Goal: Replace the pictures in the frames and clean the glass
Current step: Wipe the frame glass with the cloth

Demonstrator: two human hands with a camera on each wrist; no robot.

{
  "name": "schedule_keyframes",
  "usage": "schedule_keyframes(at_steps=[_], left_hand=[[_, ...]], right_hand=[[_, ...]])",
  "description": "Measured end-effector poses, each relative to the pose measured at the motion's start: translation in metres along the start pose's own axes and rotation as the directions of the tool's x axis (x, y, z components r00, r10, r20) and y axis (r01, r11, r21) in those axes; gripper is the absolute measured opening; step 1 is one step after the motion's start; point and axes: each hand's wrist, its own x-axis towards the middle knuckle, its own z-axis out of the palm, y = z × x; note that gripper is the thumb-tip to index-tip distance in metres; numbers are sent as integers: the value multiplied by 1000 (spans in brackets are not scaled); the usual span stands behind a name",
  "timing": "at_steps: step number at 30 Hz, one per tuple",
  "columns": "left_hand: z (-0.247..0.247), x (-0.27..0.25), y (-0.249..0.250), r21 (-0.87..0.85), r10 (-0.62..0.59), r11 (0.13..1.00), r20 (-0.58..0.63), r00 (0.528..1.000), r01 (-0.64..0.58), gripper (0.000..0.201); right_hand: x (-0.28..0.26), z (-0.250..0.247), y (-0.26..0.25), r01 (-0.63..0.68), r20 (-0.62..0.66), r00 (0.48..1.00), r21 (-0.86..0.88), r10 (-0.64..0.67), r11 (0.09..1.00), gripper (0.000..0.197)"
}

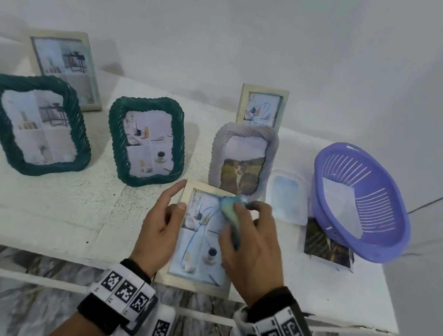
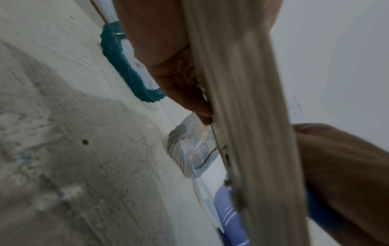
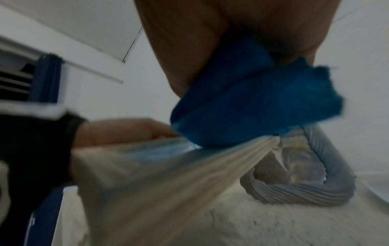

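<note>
A pale wooden picture frame point(image 1: 194, 285) lies flat at the table's front edge, with blue scribbles on its glass. My left hand point(image 1: 169, 212) holds its left rail, thumb on top, while the fingers point(image 2: 189, 93) curl against the frame's side point(image 2: 248, 116). My right hand point(image 1: 255, 241) grips a bunched blue cloth point(image 1: 231, 216) and presses it on the upper part of the glass. In the right wrist view the cloth point(image 3: 252, 103) touches the frame point(image 3: 168, 174) near its far end.
Two green rope-edged frames point(image 1: 36, 122) point(image 1: 147, 140) and a grey one with a cat picture point(image 1: 243, 159) stand behind. Pale frames point(image 1: 262, 107) point(image 1: 65, 68) stand by the wall. At the right are a purple basket point(image 1: 361, 200), a clear lid point(image 1: 287, 196) and a loose photo point(image 1: 327, 247).
</note>
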Motion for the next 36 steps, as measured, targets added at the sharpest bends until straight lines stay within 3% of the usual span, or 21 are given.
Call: schedule_keyframes(at_steps=[4, 7, 11, 13, 15, 17, 20, 24, 26, 28, 31, 34, 36], left_hand=[[0, -4, 6, 7, 53, 999, 9, 999, -53, 42], [-3, -5, 10, 4, 58, 998, 18, 998, -59, 43], [-10, -1, 12, 6, 64, 998, 42, 997, -64, 43], [-12, -1, 12, -6, 69, 998, 47, 996, -69, 43], [-13, -2, 13, -6, 81, 997, 43, 996, -81, 42], [-14, -3, 13, 3, 90, 996, 37, 995, -91, 43], [-15, -2, 13, 5, 87, 996, 21, 996, -87, 43], [-21, 2, 10, -4, 65, 998, 8, 998, -65, 42], [-23, 2, 8, -11, 59, 998, 2, 998, -59, 42], [-23, 2, 10, -15, 60, 998, -2, 998, -60, 42], [-21, 3, 13, -13, 69, 998, -1, 998, -69, 43], [-22, 7, 13, -15, 56, 998, 1, 998, -56, 43], [-24, 8, 9, -21, 35, 999, 6, 999, -34, 43]], right_hand=[[6, 18, -9, 53, 30, 998, -133, -49, 990, 15], [9, 23, -10, 17, -1, 1000, 34, -17, 999, 4], [2, 23, -25, 118, 89, 987, 152, -133, 981, 16], [-4, 18, -27, 215, 157, 961, 89, -227, 973, 28], [0, 13, -18, 225, 217, 953, -43, -210, 973, 38], [10, 11, -9, 161, 176, 975, -139, -136, 977, 32], [19, 10, -19, 141, 105, 986, -123, -128, 982, 22], [-2, 12, -40, 282, 268, 925, -2, -271, 959, 21], [-6, 11, -35, 323, 339, 894, -35, -293, 946, 28], [3, 10, -25, 266, 306, 925, -97, -225, 959, 33], [21, 8, -18, 177, 197, 970, -168, -143, 970, 25], [16, 9, -31, 223, 216, 956, -85, -200, 971, 25], [3, 7, -38, 297, 301, 912, -13, -280, 955, 25]])
